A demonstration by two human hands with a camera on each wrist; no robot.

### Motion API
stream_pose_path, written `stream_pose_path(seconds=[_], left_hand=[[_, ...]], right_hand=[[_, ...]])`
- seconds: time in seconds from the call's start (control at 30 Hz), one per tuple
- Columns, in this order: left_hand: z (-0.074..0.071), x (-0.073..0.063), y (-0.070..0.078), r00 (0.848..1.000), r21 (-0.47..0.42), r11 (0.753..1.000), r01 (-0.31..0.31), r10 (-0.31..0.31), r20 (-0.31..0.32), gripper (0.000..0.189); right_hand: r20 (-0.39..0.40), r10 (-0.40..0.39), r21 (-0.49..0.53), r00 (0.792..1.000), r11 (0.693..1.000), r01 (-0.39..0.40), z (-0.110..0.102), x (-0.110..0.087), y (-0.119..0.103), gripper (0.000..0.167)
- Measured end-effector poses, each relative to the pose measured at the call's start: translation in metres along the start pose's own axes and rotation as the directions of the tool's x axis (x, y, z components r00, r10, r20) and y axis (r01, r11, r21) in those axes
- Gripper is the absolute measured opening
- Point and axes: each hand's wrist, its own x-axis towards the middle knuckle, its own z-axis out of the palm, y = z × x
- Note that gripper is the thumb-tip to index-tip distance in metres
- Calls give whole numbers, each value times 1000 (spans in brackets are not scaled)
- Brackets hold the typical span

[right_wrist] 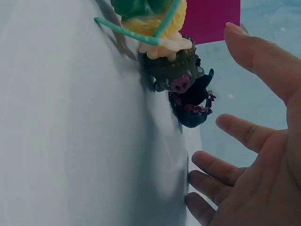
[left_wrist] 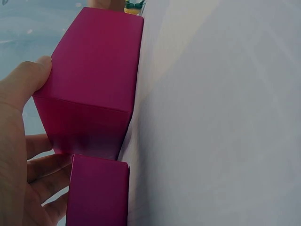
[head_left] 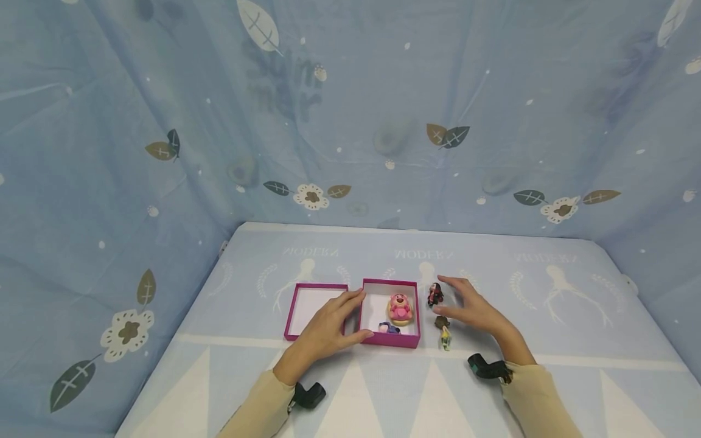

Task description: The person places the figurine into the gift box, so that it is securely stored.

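My left hand (head_left: 328,328) holds the left side of a magenta open box (head_left: 390,340). Its thumb lies at the front left corner and its fingers along the left wall. Inside the box are a pink bear figurine (head_left: 400,310) and a small blue-purple figurine (head_left: 389,328). My right hand (head_left: 475,309), fingers spread and nothing in its grasp, hovers beside a dark-haired figurine in black and red (head_left: 435,295). Nearer me lies a brown-haired figurine in green and yellow (head_left: 445,338). In the right wrist view, the green-and-yellow figurine (right_wrist: 155,23) overlaps the dark one (right_wrist: 190,113).
A shallow magenta tray or lid (head_left: 290,331) with a white inside lies left of the box, partly behind my left hand. The table (head_left: 547,328) has a pale blue printed cloth. Blue patterned fabric walls (head_left: 383,109) close off the back and sides.
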Motion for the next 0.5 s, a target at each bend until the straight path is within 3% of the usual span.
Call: stream_pose_path(seconds=[0.5], left_hand=[[-1, 0, 2, 1000, -8, 1000, 11, -11, 16, 80]], right_hand=[[-63, 24, -113, 998, 993, -31, 10, 4, -6, 83]])
